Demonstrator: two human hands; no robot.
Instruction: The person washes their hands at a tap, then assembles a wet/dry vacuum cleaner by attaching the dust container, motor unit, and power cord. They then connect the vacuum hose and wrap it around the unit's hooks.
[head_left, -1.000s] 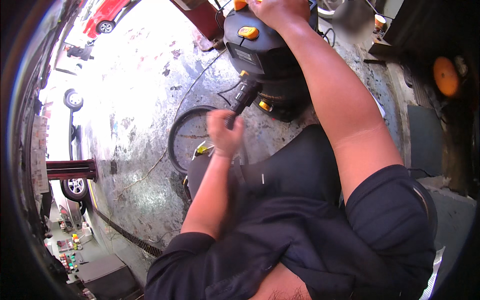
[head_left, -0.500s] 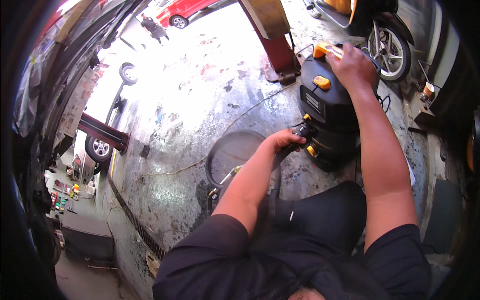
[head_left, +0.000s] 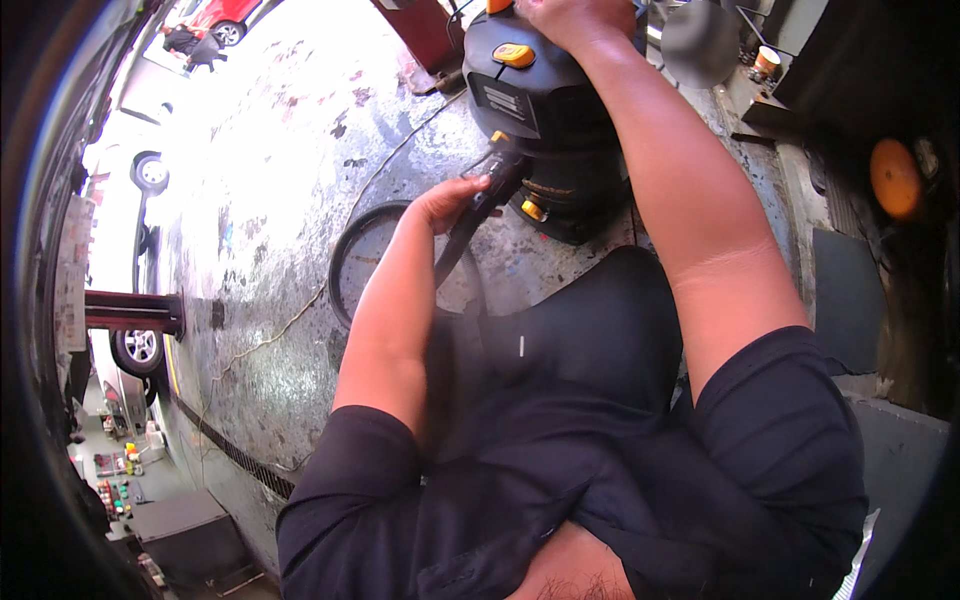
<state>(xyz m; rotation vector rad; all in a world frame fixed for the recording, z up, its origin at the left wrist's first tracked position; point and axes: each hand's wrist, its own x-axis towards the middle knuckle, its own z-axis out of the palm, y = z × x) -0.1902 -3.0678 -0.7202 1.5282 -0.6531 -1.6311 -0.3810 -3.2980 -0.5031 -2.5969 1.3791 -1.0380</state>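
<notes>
A black shop vacuum cleaner (head_left: 568, 110) with yellow latches and a yellow switch stands on the floor ahead of me. My right hand (head_left: 580, 22) is at its top, closed on the yellow carry handle (head_left: 498, 5); the picture's upper edge cuts off part of both. Lower down, my left hand (head_left: 455, 202) grips the end of the black vacuum hose (head_left: 462, 238), right beside the drum's front. Whether the hose end sits in the inlet, I cannot tell. The rest of the hose loops on the floor beside my left forearm.
A red lift post (head_left: 415, 35) rises just behind the vacuum. A thin cord (head_left: 370, 185) trails over the stained floor. At left are a lift arm (head_left: 130, 312), a car wheel (head_left: 138, 348) and a dark box (head_left: 190, 535). Another person (head_left: 195, 45) is far off at upper left.
My view has shifted, so the vacuum and both hands sit higher and further left in the picture. Both hands keep their holds on the handle and the hose.
</notes>
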